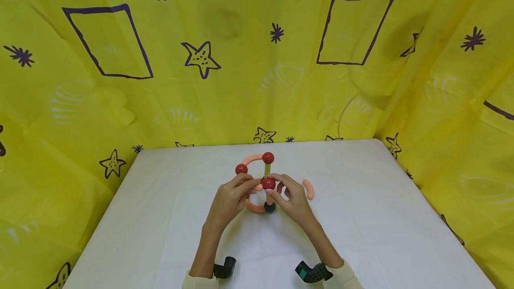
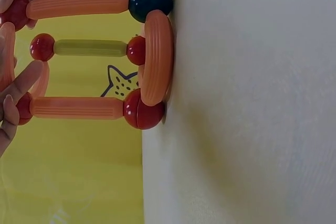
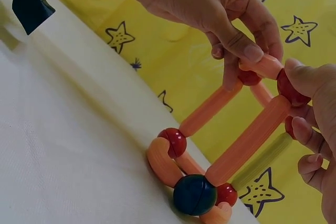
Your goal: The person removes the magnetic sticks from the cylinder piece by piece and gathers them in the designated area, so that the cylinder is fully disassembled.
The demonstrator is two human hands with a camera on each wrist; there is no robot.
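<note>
A frame of ball-and-stick pieces stands on the table between both hands. My left hand [image 1: 230, 200] pinches a short curved orange stick [image 3: 264, 66] at the top of the frame, beside a red ball. The right hand [image 1: 296, 202] holds the red ball [image 1: 268, 183] at that stick's other end, on top of an upright orange stick [image 3: 249, 139]. Below, a dark blue ball [image 3: 195, 195] and red balls rest on the table, linked by curved orange sticks [image 2: 158, 59]. A yellow-green upright stick [image 2: 90, 48] joins two red balls on the far side.
One loose curved orange stick [image 1: 308, 189] lies on the white table [image 1: 381, 235], right of the frame. Yellow patterned cloth [image 1: 241, 101] hangs behind and along the sides. Dark wrist cameras sit on both wrists.
</note>
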